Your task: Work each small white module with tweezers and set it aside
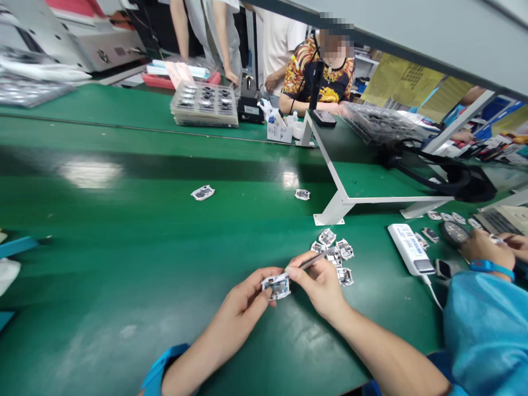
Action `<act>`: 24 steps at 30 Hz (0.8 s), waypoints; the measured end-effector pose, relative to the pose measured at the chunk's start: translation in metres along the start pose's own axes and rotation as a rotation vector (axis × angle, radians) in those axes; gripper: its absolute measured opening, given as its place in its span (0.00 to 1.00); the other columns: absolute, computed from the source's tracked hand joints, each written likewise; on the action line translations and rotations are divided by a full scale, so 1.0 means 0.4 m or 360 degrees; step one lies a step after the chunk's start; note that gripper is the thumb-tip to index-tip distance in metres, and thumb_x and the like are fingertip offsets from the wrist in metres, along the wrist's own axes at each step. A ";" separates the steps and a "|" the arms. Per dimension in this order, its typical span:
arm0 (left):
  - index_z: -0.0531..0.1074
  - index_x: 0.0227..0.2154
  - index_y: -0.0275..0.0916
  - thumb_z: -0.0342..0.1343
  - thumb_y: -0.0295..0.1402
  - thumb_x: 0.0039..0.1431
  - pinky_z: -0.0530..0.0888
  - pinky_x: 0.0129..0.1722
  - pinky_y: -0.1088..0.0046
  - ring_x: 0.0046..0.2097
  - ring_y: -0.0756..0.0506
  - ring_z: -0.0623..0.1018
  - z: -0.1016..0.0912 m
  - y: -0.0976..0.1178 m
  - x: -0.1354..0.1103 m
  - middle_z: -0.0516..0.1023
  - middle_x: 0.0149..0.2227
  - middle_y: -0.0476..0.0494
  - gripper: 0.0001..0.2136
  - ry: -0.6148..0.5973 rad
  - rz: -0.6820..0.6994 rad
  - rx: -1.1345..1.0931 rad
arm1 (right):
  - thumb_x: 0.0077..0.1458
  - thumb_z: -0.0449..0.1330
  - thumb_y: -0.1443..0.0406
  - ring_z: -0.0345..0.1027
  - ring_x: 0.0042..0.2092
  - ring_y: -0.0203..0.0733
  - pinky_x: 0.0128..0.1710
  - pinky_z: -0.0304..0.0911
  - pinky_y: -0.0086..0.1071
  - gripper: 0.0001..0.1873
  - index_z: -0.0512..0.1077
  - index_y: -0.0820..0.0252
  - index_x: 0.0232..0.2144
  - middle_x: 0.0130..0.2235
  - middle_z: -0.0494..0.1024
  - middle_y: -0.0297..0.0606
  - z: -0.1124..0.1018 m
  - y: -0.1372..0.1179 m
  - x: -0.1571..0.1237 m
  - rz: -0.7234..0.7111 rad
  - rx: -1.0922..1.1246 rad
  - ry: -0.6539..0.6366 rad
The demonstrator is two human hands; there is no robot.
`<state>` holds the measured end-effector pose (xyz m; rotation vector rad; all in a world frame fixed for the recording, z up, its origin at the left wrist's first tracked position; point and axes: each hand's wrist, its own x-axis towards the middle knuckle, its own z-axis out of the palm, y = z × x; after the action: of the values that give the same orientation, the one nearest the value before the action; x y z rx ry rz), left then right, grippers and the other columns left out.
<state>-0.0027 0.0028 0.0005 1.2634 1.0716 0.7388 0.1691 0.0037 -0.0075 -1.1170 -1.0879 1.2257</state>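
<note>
Left hand (243, 297): pinches flat white part (276, 286).
Right hand (319, 283): pinches thin tool (311, 260), perhaps tweezers, tip on part.
Pile (335, 252): like parts, just beyond, on glossy green mat (124, 264).

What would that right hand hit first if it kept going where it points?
Probably the small white-and-silver flat part pinched in the left hand; the right hand holds a thin grey tool against it.

Over the green worktop (124, 264), we pinched a small white part (277, 287) in our left hand (247, 297) while our right hand (319, 286) held a thin tool (310, 261) to it, a heap of like parts (336, 252) lying just beyond.
</note>
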 end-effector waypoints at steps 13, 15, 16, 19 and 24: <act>0.74 0.44 0.37 0.54 0.39 0.55 0.72 0.34 0.71 0.31 0.45 0.75 -0.007 0.003 0.001 0.78 0.31 0.45 0.16 -0.0076 0.0006 0.0120 | 0.50 0.68 0.65 0.74 0.32 0.41 0.34 0.67 0.33 0.04 0.76 0.57 0.28 0.29 0.80 0.35 -0.005 -0.009 -0.004 -0.0186 -0.0230 -0.0041; 0.75 0.44 0.38 0.54 0.39 0.55 0.71 0.33 0.71 0.31 0.45 0.74 -0.010 0.002 0.001 0.77 0.30 0.46 0.16 -0.0076 0.0010 0.0128 | 0.50 0.68 0.65 0.75 0.32 0.41 0.34 0.68 0.33 0.04 0.76 0.57 0.28 0.29 0.80 0.35 -0.005 -0.010 -0.004 -0.0194 -0.0237 -0.0042; 0.75 0.43 0.38 0.54 0.39 0.56 0.70 0.33 0.71 0.31 0.45 0.74 -0.011 0.000 0.001 0.77 0.30 0.46 0.15 -0.0074 0.0009 0.0133 | 0.50 0.68 0.65 0.75 0.32 0.41 0.34 0.68 0.33 0.04 0.76 0.58 0.28 0.29 0.80 0.35 -0.005 -0.010 -0.004 -0.0198 -0.0240 -0.0043; 0.75 0.42 0.38 0.53 0.40 0.56 0.69 0.31 0.72 0.30 0.45 0.74 -0.012 -0.008 0.002 0.77 0.28 0.47 0.15 -0.0066 -0.0016 0.0135 | 0.50 0.68 0.65 0.75 0.32 0.41 0.35 0.68 0.33 0.04 0.76 0.58 0.28 0.29 0.80 0.35 -0.004 -0.009 -0.004 -0.0190 -0.0245 -0.0034; 0.76 0.41 0.37 0.56 0.41 0.55 0.67 0.29 0.72 0.28 0.46 0.72 -0.006 -0.017 0.006 0.76 0.27 0.48 0.15 -0.0043 -0.0096 0.0000 | 0.49 0.68 0.64 0.75 0.32 0.40 0.34 0.69 0.33 0.05 0.76 0.58 0.28 0.29 0.80 0.35 -0.002 -0.006 -0.006 -0.0161 -0.0237 -0.0020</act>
<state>-0.0048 0.0045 -0.0063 1.2322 1.0833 0.6744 0.1700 0.0013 -0.0053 -1.1531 -1.2467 1.0878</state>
